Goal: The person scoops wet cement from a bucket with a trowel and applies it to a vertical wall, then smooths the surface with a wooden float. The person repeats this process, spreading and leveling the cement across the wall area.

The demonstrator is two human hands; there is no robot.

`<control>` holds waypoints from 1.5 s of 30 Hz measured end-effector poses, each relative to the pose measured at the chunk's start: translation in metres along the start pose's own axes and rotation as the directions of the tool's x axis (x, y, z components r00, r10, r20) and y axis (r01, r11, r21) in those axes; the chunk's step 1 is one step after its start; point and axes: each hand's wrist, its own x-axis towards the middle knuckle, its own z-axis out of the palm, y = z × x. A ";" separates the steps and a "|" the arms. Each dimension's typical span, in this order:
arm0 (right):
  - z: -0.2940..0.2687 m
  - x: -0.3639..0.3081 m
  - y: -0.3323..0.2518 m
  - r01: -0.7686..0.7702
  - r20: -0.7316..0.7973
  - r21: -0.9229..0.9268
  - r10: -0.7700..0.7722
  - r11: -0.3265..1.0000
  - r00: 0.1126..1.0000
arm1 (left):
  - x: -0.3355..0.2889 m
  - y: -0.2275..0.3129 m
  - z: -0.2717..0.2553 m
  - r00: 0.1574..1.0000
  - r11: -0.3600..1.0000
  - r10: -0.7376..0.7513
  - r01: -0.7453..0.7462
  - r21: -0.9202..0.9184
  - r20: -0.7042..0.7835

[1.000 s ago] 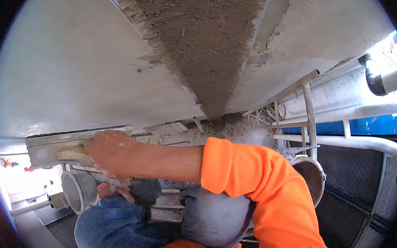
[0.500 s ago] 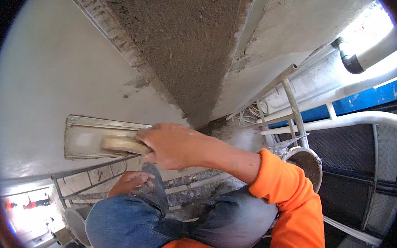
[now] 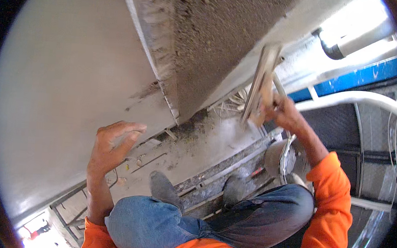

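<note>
Since half a second ago your right hand has carried the trowel off the smooth wall at the left and swung it across to the right of the rough corner strip, while your left hand has come up from your knee to the wall.

Your left hand (image 3: 111, 148) rests against the lower edge of the smooth plastered wall (image 3: 62, 91), fingers spread apart and slightly curled, holding nothing. Just right of it runs the metal corner bead (image 3: 158, 70), and beyond that the rough, unfinished strip of render (image 3: 213, 42). Below, your shoes (image 3: 164, 188) stand on the scaffold plank (image 3: 213, 171), knees bent.

Further right, your right hand (image 3: 280, 113) is clamped around the wooden handle of the trowel (image 3: 261, 82), its blade turned on edge, close to the plastered face there. A bucket (image 3: 281, 159) sits just under that wrist.

You seem to be between strokes, repositioning. The next move likely calls for laying the blade flat to the surface and keeping steady, even pressure while your left hand braces you.
</note>
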 end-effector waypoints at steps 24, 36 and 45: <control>0.347 0.103 0.153 -0.304 0.093 0.881 0.498 0.363 0.862 | -0.019 0.119 -0.074 0.896 0.893 0.443 -0.441 0.087 -0.004; 0.369 0.158 0.132 -0.350 0.230 0.919 0.473 0.184 0.851 | -0.004 0.203 0.059 0.828 0.825 -0.003 -0.315 0.469 0.561; 0.313 0.132 0.101 -0.273 0.141 0.918 0.406 0.288 0.903 | -0.001 0.184 0.097 0.651 0.872 -0.054 -0.339 0.353 0.757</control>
